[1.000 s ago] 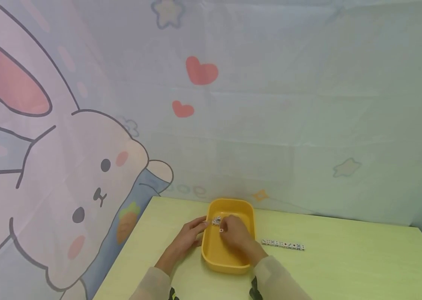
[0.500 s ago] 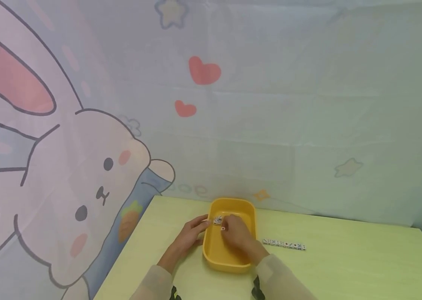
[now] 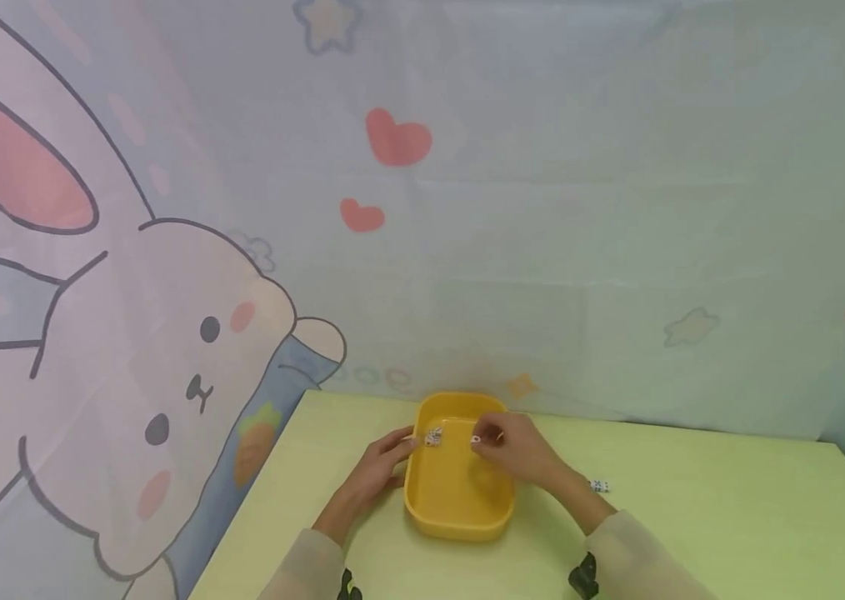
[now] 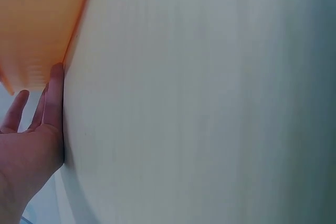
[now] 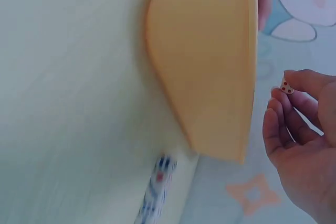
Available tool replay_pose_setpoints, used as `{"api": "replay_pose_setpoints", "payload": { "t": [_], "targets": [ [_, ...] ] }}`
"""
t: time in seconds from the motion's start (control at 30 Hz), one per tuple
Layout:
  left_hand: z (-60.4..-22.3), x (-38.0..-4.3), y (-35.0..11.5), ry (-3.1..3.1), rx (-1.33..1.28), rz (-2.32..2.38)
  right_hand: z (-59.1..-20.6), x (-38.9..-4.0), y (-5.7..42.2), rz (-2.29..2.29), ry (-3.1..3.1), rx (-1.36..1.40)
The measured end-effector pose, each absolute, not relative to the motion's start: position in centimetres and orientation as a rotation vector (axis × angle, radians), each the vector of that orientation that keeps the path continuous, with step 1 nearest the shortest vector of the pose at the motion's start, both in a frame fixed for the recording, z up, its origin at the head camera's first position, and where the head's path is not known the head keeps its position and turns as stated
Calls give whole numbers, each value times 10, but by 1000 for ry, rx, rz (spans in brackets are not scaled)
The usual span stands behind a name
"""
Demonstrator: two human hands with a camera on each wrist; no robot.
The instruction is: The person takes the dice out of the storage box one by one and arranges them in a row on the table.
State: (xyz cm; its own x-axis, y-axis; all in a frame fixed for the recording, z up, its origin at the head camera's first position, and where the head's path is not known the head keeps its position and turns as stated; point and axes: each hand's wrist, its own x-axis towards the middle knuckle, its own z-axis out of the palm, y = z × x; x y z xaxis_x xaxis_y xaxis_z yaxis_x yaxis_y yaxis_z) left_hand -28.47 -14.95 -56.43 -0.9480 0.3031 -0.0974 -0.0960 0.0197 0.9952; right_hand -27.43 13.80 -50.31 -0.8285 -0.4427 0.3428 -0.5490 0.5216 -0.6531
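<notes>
My right hand (image 3: 526, 452) pinches a small white die (image 5: 286, 86) between thumb and index finger, above the right side of a yellow plastic tub (image 3: 460, 500). In the right wrist view the die shows red dots, and the other fingers curve loosely below it. My left hand (image 3: 381, 468) rests at the tub's left side; the left wrist view shows its fingers (image 4: 54, 95) straight against the outer wall. A small cluster of dice (image 3: 433, 437) lies inside the tub near the left wall.
A row of dice (image 3: 599, 486) stands on the pale green table (image 3: 722, 508) right of the tub, mostly hidden behind my right forearm in the head view. Behind the table hangs a cloth backdrop (image 3: 580, 250) with a printed rabbit.
My right hand has lifted away from the dice cluster and moved right with a die, toward the tub's right rim. My left hand has stayed at the tub's left side.
</notes>
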Motion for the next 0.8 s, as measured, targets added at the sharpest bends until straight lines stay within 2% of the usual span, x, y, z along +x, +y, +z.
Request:
{"api": "replay_pose_setpoints", "payload": {
  "t": [0.37, 0.8],
  "targets": [
    [-562, -284, -149, 2009, 194, 2001, -510, -251, 241, 1136, -2676, 772],
    [-563, -286, -148, 2016, 174, 2004, -530, -239, 305, 1127, -2753, 590]
  ]
}}
